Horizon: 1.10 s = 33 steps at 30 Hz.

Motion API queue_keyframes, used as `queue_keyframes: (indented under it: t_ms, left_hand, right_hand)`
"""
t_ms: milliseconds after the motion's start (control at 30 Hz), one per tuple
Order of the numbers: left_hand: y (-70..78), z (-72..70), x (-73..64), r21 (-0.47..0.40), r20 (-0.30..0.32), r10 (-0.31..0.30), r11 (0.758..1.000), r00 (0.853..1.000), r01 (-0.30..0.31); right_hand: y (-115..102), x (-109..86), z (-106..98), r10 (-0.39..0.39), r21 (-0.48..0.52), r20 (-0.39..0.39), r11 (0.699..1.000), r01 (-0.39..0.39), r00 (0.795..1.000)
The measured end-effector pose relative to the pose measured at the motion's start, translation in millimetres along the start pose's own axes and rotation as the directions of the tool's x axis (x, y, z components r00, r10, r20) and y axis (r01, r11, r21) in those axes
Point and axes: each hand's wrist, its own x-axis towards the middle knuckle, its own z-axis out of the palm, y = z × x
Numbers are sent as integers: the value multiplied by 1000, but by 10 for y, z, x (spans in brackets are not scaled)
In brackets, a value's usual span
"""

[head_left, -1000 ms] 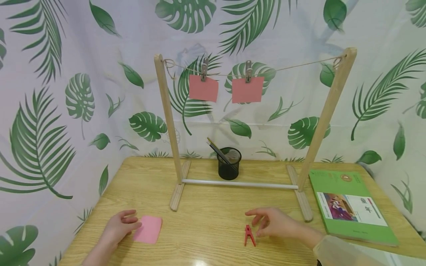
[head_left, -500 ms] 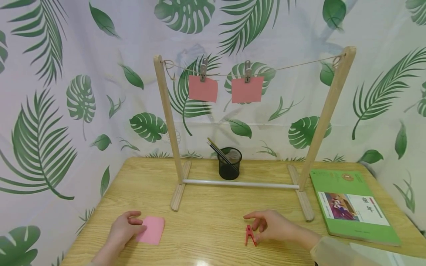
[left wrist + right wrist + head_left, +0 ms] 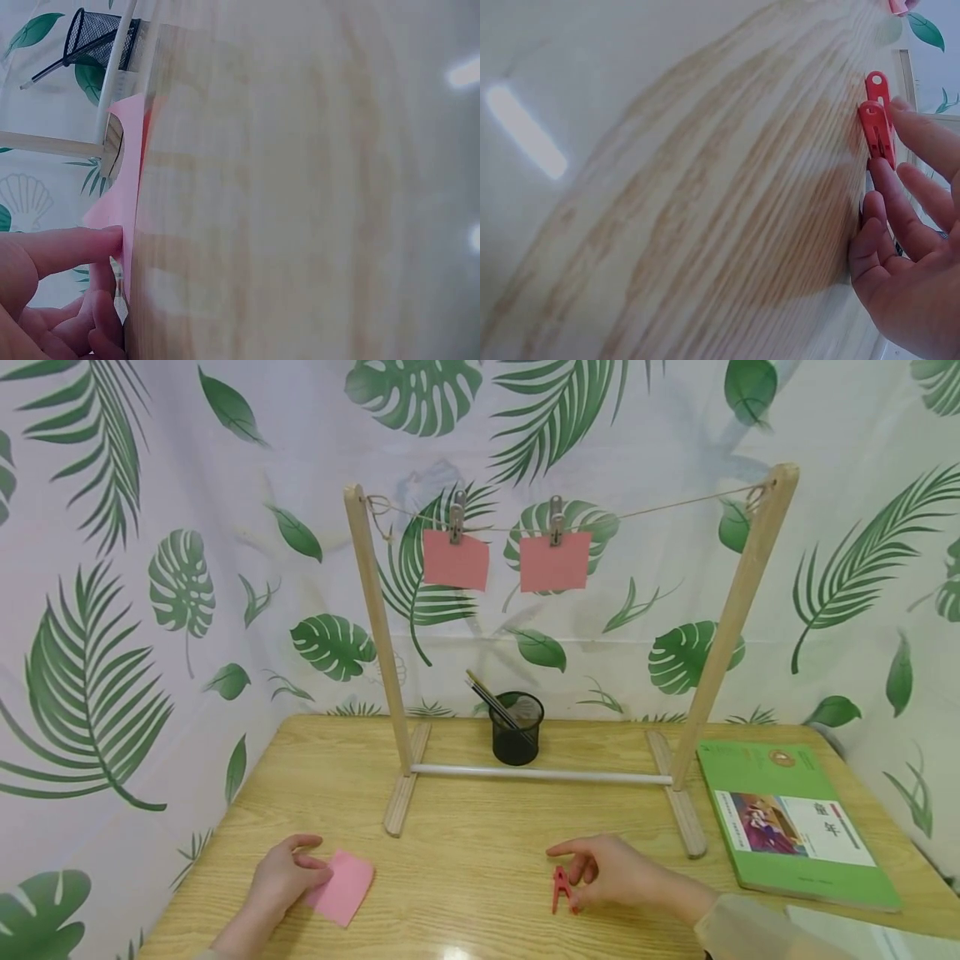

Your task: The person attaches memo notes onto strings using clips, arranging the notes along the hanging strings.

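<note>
Pinching the edge of a pink square paper sheet (image 3: 348, 891) between thumb and fingers, the left hand (image 3: 283, 878) rests at the near left of a yellow wood-grain table (image 3: 457, 843) in the head view. To the right, the right hand (image 3: 618, 872) is loosely bent with fingers parted, index reaching above a small red plastic clothespin (image 3: 560, 877), thumb at its right leg. Behind stands a pale wooden rack (image 3: 379, 635) with a white crossbar (image 3: 540, 774); from its thin brown string (image 3: 652, 512), silver metal clips (image 3: 557, 522) hold two salmon-pink sheets (image 3: 553, 566). A black mesh cup (image 3: 516, 745) with pencils (image 3: 491, 700) sits behind the crossbar, and a green-covered book (image 3: 757, 768) lies by the rack's right foot.

From the left wrist, one digit presses the pink sheet, whose far part curves up off the table; an orange-red layer (image 3: 153, 124) shows beneath it.

From the right wrist, one fingertip meets the clothespin's lower end, another finger reaches close beside it, and others curl inward near the tabletop.
</note>
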Motion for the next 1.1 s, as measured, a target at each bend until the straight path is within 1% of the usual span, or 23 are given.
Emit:
queue_keyframes:
  t_ms: [133,367,500,633,767,1100]
  left_hand:
    - [6,-9,11,-5,8,-4,1000,1000,4]
    - [-8,-45,48,-89,31,-14,996,999,17]
    - [-29,-83,72,-129,69,-11,991,998,20]
    - [-46,-120,88,-162,116,-32,985,993,51]
    - [-53,-141,90,-178,136,-48,981,990,72]
    - [-5,-147,110,-189,146,-65,978,987,93]
  right_hand:
    - [-5,12,12,0,-17,-15,1000,0,1000]
    - [-20,23,10,-26,-14,-21,1000,26,999]
    - [-16,12,12,-26,-16,-16,1000,26,1000]
    - [-12,3,14,-26,-16,-20,1000,25,999]
    - [0,-6,13,-17,-8,-22,1000,17,1000]
    - [21,-23,4,13,-22,-50,1000,-14,999]
